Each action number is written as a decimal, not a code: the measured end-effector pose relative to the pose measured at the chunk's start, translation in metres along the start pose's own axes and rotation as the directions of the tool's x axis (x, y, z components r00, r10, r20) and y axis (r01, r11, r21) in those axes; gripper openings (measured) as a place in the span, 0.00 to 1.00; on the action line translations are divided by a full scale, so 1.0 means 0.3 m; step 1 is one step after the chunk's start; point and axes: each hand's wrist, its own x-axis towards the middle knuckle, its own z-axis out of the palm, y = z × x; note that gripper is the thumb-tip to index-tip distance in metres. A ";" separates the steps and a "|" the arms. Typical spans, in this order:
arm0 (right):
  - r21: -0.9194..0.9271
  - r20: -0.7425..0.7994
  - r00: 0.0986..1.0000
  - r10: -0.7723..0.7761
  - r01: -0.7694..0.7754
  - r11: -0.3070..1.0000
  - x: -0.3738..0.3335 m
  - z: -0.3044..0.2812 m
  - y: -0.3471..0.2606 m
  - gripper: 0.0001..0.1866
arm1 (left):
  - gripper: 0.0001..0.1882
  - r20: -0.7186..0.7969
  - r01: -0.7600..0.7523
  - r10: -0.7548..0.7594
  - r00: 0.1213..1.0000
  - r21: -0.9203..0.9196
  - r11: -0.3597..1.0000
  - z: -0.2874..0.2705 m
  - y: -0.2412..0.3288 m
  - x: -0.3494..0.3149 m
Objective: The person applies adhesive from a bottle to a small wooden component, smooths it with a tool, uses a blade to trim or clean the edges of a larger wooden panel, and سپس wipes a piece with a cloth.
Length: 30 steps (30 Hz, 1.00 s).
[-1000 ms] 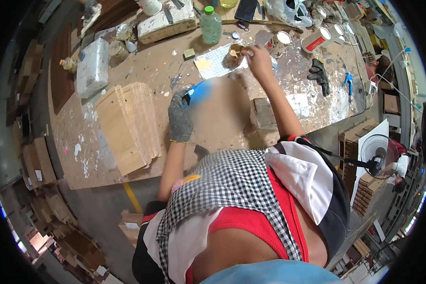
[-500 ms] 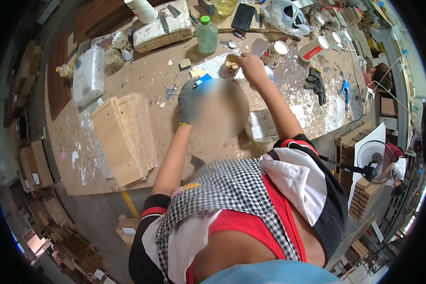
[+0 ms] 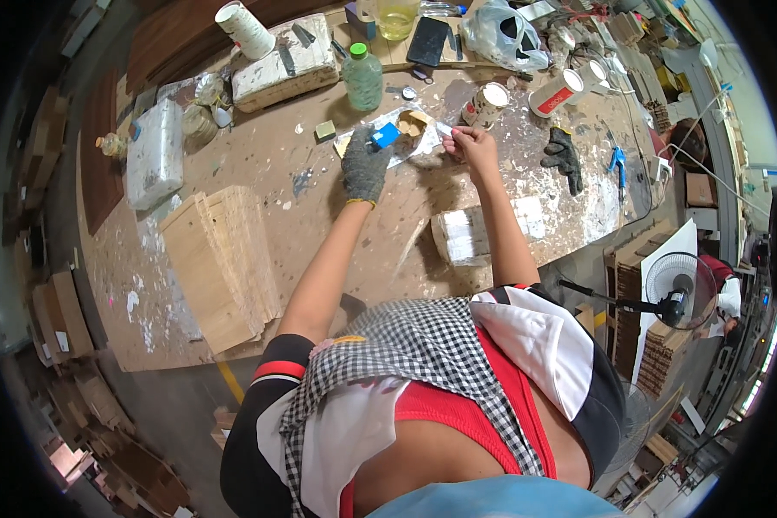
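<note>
My left hand (image 3: 365, 168), in a dark grey knitted glove, is closed on a small flat blue piece (image 3: 385, 135); its exact kind does not show. Bare, my right hand (image 3: 475, 150) pinches a small pale, thin piece (image 3: 444, 129), too small to name. Between the two hands a mass of tan paste (image 3: 412, 123) sits on a whitish sheet (image 3: 401, 157). A small olive-green block (image 3: 325, 130) lies left of the gloved hand. Just beyond my right hand stands a stained paper cup (image 3: 485, 105).
Thin wooden boards (image 3: 220, 263) are stacked at the left of the paint-spotted table (image 3: 319, 242). A white wrapped block (image 3: 464, 235) lies by my right forearm. A green-capped bottle (image 3: 363, 79) stands beyond my hands. To the right are a dark glove (image 3: 562, 161) and a fan (image 3: 675, 293).
My right hand has drawn back from the paste toward me and now shows a pale piece between its fingers. My left hand with the blue piece has moved slightly away from me.
</note>
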 end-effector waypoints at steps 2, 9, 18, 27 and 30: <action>0.089 0.038 0.997 0.072 -0.076 0.993 -0.016 0.011 0.008 0.08 | 0.29 -0.002 0.008 -0.008 1.000 -0.002 1.000 0.002 0.009 -0.005; 0.062 -0.053 0.998 0.045 -0.042 0.997 -0.058 0.050 0.051 0.10 | 0.28 0.009 0.038 -0.038 0.999 -0.038 0.999 0.002 0.045 -0.018; 0.147 -0.066 0.997 -0.041 0.051 0.988 -0.087 0.097 0.077 0.10 | 0.28 -0.007 0.063 -0.064 0.998 -0.020 0.998 -0.022 0.071 -0.042; 0.127 -0.034 0.996 -0.088 0.092 0.988 -0.117 0.114 0.078 0.10 | 0.28 -0.044 0.009 -0.012 0.999 -0.064 0.998 -0.027 0.059 -0.057; 0.132 0.053 0.999 -0.003 -0.004 0.991 -0.154 0.131 0.075 0.09 | 0.26 -0.024 0.047 -0.052 0.998 -0.173 0.984 -0.032 0.040 -0.065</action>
